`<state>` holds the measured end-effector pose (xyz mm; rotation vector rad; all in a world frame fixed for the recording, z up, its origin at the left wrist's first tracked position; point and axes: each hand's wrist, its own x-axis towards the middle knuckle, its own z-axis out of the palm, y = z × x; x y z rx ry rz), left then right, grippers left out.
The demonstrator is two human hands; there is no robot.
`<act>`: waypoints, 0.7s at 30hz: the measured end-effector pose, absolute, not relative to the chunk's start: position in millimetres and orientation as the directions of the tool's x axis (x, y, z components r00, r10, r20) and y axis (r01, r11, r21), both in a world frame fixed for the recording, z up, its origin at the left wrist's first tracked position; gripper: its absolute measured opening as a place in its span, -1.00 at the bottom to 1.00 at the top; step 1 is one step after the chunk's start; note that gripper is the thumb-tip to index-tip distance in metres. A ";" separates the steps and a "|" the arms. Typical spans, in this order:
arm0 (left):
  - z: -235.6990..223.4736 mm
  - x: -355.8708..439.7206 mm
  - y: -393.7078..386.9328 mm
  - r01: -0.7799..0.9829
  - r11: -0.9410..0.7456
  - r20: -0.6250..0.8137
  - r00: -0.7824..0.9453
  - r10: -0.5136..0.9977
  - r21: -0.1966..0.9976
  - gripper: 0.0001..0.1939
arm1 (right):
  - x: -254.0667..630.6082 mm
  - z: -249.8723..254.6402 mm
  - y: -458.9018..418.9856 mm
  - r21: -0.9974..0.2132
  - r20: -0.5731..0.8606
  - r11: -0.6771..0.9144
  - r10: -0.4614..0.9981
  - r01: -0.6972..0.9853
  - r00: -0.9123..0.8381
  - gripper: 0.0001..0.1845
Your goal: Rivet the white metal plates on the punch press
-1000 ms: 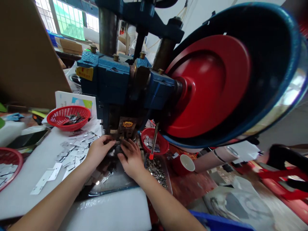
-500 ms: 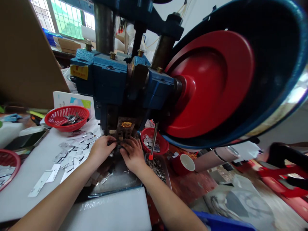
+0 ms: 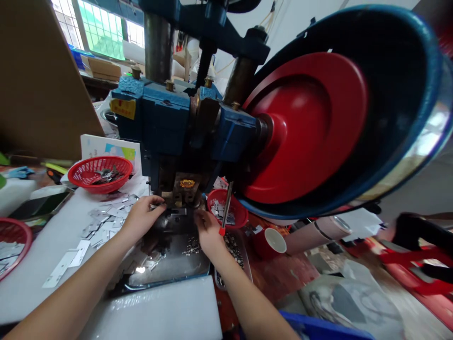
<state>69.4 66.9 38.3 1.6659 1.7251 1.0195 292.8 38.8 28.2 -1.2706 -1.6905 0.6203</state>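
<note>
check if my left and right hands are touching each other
Apart. The head view shows a plain gap between the left hand and the right hand, with the dark metal block visible between them.

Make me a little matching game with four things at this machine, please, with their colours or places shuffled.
1. Cup
2. Right hand
3. Cylinder lying beside the cup
4. White upright panel with a coloured print

A. Pale pink
B. Behind a red perforated basket
C. Red outside, cream inside
D. Next to the red-tipped rod

Pairs: 1-C, 2-D, 3-A, 4-B
</note>
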 end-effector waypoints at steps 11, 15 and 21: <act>36.3 14.9 21.7 0.693 0.017 0.118 -0.147 0.982 0.721 -0.60 | 342.8 28.4 -5.1 -0.994 0.111 0.110 0.994 -0.018 -0.007 -0.48; 33.8 -5.4 8.8 0.768 0.013 0.136 -0.130 0.982 0.640 -0.63 | 338.0 30.4 2.2 -0.974 0.172 0.161 0.984 0.159 0.054 -0.48; 26.7 -28.6 -3.5 0.824 0.022 0.157 -0.134 0.978 0.566 -0.68 | 333.0 7.6 10.3 -0.989 0.135 0.128 0.986 0.073 0.101 -0.27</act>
